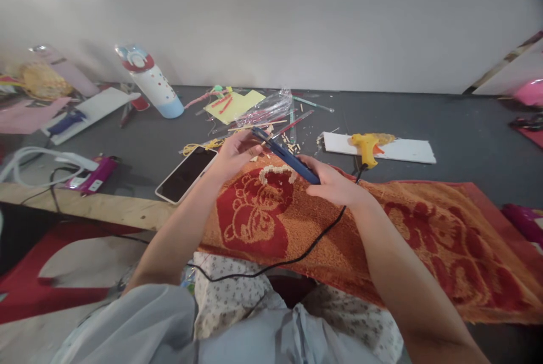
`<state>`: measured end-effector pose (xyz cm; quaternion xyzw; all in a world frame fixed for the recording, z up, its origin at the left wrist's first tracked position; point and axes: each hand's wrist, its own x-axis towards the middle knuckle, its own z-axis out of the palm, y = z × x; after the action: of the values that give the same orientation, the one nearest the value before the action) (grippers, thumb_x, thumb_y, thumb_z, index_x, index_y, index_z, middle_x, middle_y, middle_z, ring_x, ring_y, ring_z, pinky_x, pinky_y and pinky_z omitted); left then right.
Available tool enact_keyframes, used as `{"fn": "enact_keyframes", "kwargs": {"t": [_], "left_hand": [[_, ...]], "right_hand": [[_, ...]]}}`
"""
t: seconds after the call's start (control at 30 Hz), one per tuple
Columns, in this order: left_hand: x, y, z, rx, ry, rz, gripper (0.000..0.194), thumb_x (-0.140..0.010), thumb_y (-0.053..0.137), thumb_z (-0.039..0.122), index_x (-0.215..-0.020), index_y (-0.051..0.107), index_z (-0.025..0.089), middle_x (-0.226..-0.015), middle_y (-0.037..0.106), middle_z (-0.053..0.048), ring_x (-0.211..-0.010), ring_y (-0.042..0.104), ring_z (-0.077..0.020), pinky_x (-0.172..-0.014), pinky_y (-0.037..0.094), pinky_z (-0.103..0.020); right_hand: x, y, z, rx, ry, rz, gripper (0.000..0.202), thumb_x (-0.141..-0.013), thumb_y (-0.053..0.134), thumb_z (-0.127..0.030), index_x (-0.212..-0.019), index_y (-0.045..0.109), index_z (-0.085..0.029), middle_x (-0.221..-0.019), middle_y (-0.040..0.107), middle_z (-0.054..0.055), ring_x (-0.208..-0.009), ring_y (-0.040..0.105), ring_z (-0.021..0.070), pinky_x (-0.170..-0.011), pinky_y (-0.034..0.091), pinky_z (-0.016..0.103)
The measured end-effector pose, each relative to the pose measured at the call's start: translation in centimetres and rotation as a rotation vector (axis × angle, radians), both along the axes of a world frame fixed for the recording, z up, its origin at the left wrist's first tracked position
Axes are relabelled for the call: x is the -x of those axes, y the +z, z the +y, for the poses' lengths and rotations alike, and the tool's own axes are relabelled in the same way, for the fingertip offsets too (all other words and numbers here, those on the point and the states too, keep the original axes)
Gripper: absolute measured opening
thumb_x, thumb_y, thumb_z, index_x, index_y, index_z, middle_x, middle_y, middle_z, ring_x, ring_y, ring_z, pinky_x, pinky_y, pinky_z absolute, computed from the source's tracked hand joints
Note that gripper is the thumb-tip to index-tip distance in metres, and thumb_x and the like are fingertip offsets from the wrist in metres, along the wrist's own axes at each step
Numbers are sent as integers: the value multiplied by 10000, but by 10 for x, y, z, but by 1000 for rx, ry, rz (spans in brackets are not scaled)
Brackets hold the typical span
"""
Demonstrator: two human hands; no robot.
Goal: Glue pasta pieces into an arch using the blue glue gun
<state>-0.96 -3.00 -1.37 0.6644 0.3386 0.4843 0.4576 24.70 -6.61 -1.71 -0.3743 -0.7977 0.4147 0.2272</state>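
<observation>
A dark blue smartphone is held up by its two ends, tilted down to the right, with its thin edge toward me. My left hand is closed on its upper left end, the thumb close to a thin stick. My right hand grips the lower right end. Under the phone, a curved cream-coloured piece made of small bits lies on the orange and red towel. A white-framed phone with a dark screen lies beside my left forearm.
A yellow glue gun rests on a white board, its black cord crossing the towel. Plastic wrappers, sticks and small cut bits lie behind my hands. A white bottle and a purple power strip stand left.
</observation>
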Motion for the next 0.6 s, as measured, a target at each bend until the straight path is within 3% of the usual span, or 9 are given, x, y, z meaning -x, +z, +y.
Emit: {"fn": "enact_keyframes", "kwargs": {"t": [0.23,0.4,0.6], "left_hand": [[0,-4,1,32,-19,-54,423,-696,802,528,-892,661,181,-750,696,-31,-662,656,-128,-652,559,-261],[2,-4,0,70,-29,-73,436,-679,809,539,-899,668,190,-775,715,-40,-661,664,-133,-658,566,-268],[-3,-2,-1,52,131,21,428,-704,773,555,-778,682,144,-679,711,-51,-578,648,-127,-590,550,-258]], "right_hand": [[-1,1,-1,74,33,46,702,-670,523,-145,-1367,474,-204,-1231,645,83,-1038,636,265,-884,520,409],[-1,1,-1,111,47,68,711,-664,524,-158,-1371,460,-194,-1254,628,88,-1047,632,254,-887,515,397],[6,-2,-2,-16,-112,-6,670,-680,531,-177,-1348,481,-178,-1305,615,127,-1145,606,302,-970,474,471]]}}
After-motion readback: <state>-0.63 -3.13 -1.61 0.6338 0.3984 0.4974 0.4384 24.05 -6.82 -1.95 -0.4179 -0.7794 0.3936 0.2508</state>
